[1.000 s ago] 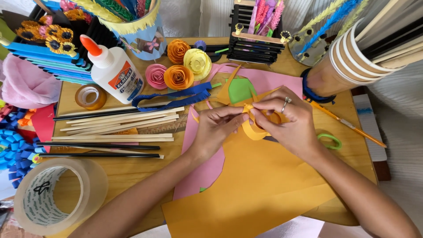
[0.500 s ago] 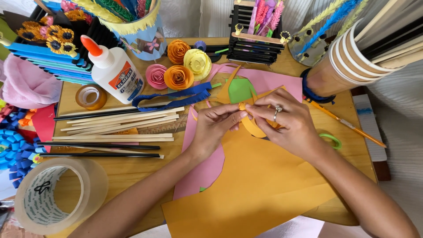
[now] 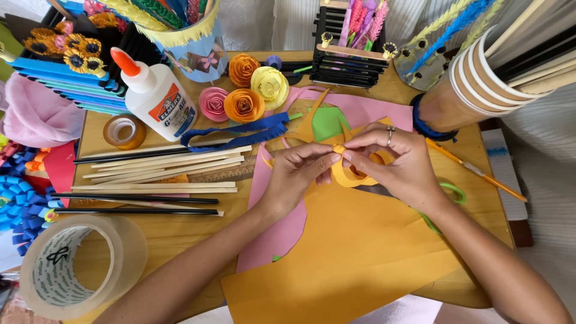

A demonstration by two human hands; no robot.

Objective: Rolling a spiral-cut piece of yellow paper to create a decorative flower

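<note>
An orange paper spiral strip (image 3: 347,176) hangs between both hands above the orange paper sheet (image 3: 354,252). My left hand (image 3: 295,176) pinches the strip's tightly rolled end with thumb and forefinger. My right hand (image 3: 397,163), with a ring on one finger, grips the same rolled end from the other side. The fingertips of the two hands touch. The strip's loose coil curls below and behind my right fingers. A pink paper sheet (image 3: 277,231) lies under my left wrist.
Finished paper roses (image 3: 243,105) in orange, pink and yellow sit behind the hands beside a white glue bottle (image 3: 155,96). Wooden sticks (image 3: 168,168) and black sticks lie at left, a large clear tape roll (image 3: 72,264) at front left, a small tape roll (image 3: 124,131), a blue fringed strip (image 3: 234,133), a paintbrush (image 3: 474,170).
The hands have shifted slightly and the rolled end of the orange strip looks a little tighter between the fingertips. Nothing else on the table has moved.
</note>
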